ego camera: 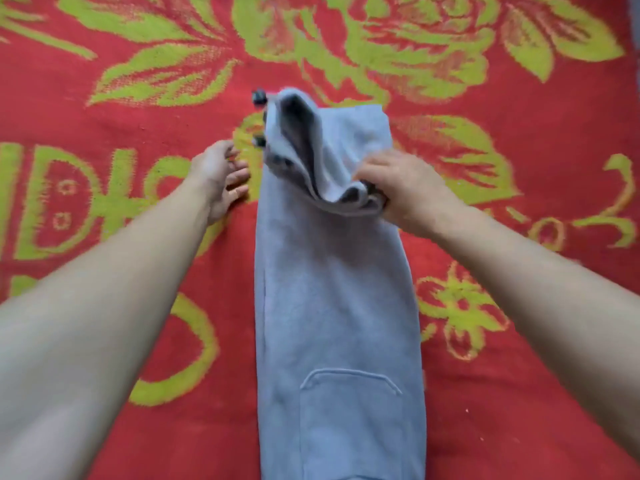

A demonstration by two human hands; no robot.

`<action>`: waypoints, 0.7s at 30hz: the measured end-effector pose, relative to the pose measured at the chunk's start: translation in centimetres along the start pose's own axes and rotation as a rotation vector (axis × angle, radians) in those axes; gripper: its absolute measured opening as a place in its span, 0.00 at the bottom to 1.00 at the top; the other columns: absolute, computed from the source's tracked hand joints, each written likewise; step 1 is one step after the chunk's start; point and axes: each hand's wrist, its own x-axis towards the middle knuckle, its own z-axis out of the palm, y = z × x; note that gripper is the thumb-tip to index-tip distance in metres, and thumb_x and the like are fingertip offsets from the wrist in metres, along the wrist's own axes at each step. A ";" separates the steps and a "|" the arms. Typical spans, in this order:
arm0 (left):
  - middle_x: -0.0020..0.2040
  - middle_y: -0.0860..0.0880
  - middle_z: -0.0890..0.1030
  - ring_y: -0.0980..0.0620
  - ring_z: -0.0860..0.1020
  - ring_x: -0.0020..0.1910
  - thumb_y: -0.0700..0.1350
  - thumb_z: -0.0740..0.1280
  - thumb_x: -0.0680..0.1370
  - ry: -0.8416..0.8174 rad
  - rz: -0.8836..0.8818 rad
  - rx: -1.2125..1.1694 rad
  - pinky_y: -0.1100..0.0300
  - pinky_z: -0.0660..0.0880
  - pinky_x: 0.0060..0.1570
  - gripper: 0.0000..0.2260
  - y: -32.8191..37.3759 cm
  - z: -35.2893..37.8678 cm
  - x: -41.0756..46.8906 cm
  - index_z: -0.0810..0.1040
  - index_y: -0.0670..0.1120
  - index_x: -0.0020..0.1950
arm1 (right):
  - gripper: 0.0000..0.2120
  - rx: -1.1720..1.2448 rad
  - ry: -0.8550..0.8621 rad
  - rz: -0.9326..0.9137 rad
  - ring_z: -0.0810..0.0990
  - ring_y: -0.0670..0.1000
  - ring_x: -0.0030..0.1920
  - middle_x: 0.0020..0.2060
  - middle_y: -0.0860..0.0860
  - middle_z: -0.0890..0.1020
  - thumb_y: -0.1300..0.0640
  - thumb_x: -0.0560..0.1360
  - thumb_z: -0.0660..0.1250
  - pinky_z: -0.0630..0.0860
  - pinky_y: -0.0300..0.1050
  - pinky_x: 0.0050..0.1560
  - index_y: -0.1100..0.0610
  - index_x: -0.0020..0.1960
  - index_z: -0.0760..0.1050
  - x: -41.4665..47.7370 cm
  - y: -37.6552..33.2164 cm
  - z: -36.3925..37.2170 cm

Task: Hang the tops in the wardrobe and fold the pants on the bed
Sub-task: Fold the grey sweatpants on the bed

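Grey fleece pants (332, 289), frame centre, on red-and-green floral bed cover (121, 98) — soft, limp; grasp at hems. Right hand (405, 192) grips raised hem — left hand (218, 178) spread, empty.

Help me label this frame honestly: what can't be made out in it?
All in the head view:
Grey pants: the near end runs off the bottom edge.
Right grip: its fingertips are hidden under the bunched leg end it holds.
Small dark bits beside the far hem: too blurred to identify.
Bedspread: its green lettering is partly covered by the left arm and cut by the left edge.
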 end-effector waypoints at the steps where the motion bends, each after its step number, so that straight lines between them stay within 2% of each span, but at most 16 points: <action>1: 0.42 0.51 0.76 0.54 0.75 0.42 0.53 0.58 0.81 0.014 -0.013 0.039 0.58 0.70 0.42 0.09 -1.0 -0.7 -0.9 0.72 0.51 0.45 | 0.14 -0.088 -0.096 -0.057 0.80 0.59 0.51 0.43 0.54 0.82 0.64 0.63 0.63 0.76 0.50 0.49 0.57 0.47 0.79 -1.8 -0.2 1.2; 3: 0.43 0.49 0.77 0.53 0.76 0.40 0.54 0.56 0.82 0.068 0.016 0.150 0.58 0.70 0.39 0.11 -3.0 -1.6 -2.4 0.72 0.51 0.45 | 0.18 -0.195 -0.177 -0.064 0.79 0.60 0.61 0.50 0.53 0.85 0.69 0.62 0.68 0.75 0.54 0.61 0.57 0.50 0.81 -4.3 -0.3 3.4; 6: 0.42 0.49 0.79 0.52 0.75 0.37 0.57 0.57 0.81 0.148 0.162 0.272 0.57 0.69 0.38 0.15 -5.1 -2.1 -4.1 0.74 0.51 0.42 | 0.15 -0.246 -0.087 -0.010 0.76 0.63 0.66 0.58 0.57 0.82 0.68 0.68 0.66 0.72 0.58 0.65 0.58 0.53 0.81 -5.8 -0.7 4.4; 9: 0.38 0.50 0.79 0.52 0.75 0.38 0.65 0.60 0.77 0.165 0.265 0.328 0.55 0.70 0.40 0.22 -5.7 -1.1 -5.3 0.76 0.47 0.41 | 0.12 -0.279 0.044 -0.020 0.75 0.64 0.65 0.61 0.63 0.78 0.64 0.71 0.64 0.74 0.57 0.61 0.58 0.52 0.80 -6.4 -1.5 4.0; 12: 0.39 0.49 0.77 0.50 0.75 0.38 0.74 0.64 0.66 0.066 0.215 0.419 0.54 0.72 0.41 0.30 -6.0 0.7 -6.2 0.75 0.47 0.44 | 0.11 -0.235 0.175 0.019 0.77 0.64 0.59 0.57 0.63 0.78 0.61 0.73 0.65 0.77 0.56 0.50 0.58 0.54 0.80 -7.0 -2.1 3.8; 13: 0.39 0.50 0.78 0.50 0.76 0.38 0.72 0.68 0.65 0.073 0.225 0.452 0.54 0.73 0.41 0.28 -6.5 1.2 -6.3 0.75 0.47 0.41 | 0.11 -0.206 0.198 0.050 0.78 0.64 0.57 0.57 0.63 0.78 0.61 0.73 0.66 0.78 0.57 0.47 0.59 0.54 0.80 -7.3 -2.2 3.8; 15: 0.40 0.51 0.80 0.48 0.81 0.42 0.60 0.72 0.69 0.158 0.326 0.578 0.56 0.75 0.42 0.16 -7.1 1.8 -6.3 0.78 0.48 0.41 | 0.13 -0.170 0.196 0.125 0.78 0.64 0.58 0.59 0.62 0.77 0.62 0.75 0.65 0.79 0.58 0.46 0.58 0.58 0.80 -7.9 -2.4 4.0; 17: 0.41 0.51 0.81 0.47 0.81 0.46 0.52 0.70 0.74 0.251 0.426 0.684 0.58 0.72 0.42 0.09 -7.5 1.9 -6.7 0.80 0.46 0.44 | 0.17 -0.161 0.102 0.197 0.74 0.63 0.65 0.65 0.62 0.75 0.62 0.75 0.62 0.79 0.58 0.50 0.57 0.63 0.78 -8.3 -2.6 3.9; 19: 0.44 0.49 0.81 0.46 0.80 0.47 0.51 0.70 0.75 0.279 0.426 0.715 0.55 0.74 0.46 0.10 -7.9 1.6 -6.6 0.80 0.45 0.47 | 0.26 -0.160 -0.153 0.280 0.65 0.61 0.73 0.74 0.59 0.66 0.66 0.74 0.61 0.75 0.58 0.61 0.54 0.71 0.71 -8.4 -2.7 3.6; 21: 0.45 0.48 0.81 0.45 0.80 0.48 0.53 0.71 0.74 0.257 0.354 0.744 0.51 0.77 0.49 0.11 -8.4 1.0 -6.2 0.79 0.45 0.48 | 0.34 -0.063 -0.399 0.358 0.56 0.56 0.78 0.79 0.53 0.58 0.69 0.72 0.60 0.66 0.54 0.72 0.51 0.76 0.64 -8.3 -2.7 3.2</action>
